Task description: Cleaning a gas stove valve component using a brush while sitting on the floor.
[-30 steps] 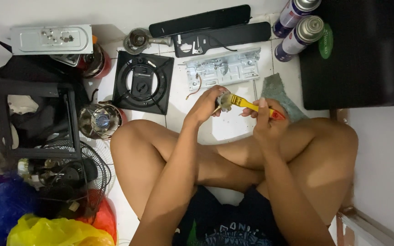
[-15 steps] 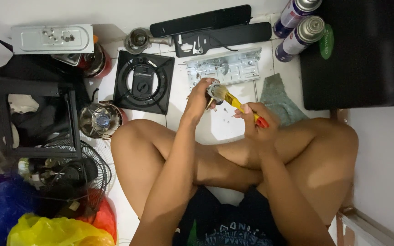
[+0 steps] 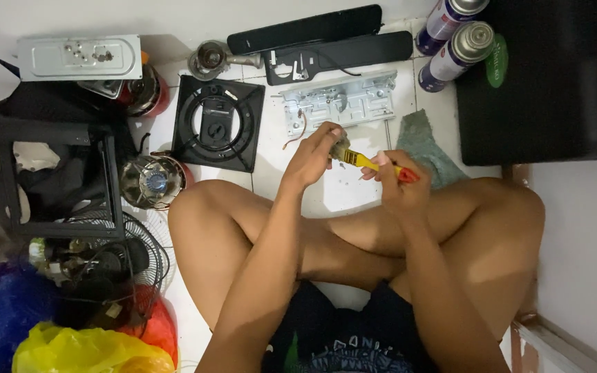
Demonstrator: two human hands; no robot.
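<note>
1. The person sits cross-legged on the white tiled floor (image 3: 278, 173), both hands raised just above the knees
2. The left hand (image 3: 309, 159) is curled around a small metal part (image 3: 340, 146), fingers closed on it, so most of the part is hidden
3. The right hand (image 3: 399, 183) pinches a yellow brush with a red handle end (image 3: 374, 164); its bristle end touches the small part held in the other hand
4. Part and brush lie between the two hands, which are near each other but not touching
5. Just beyond the hands a grey metal bracket plate (image 3: 340, 100) lies flat, with a greenish rag (image 3: 423, 141) beside it
6. To the left sits a black square burner frame (image 3: 219, 124); two spray cans (image 3: 450, 34) lie at the top right, next to a black case (image 3: 554, 83)
</note>
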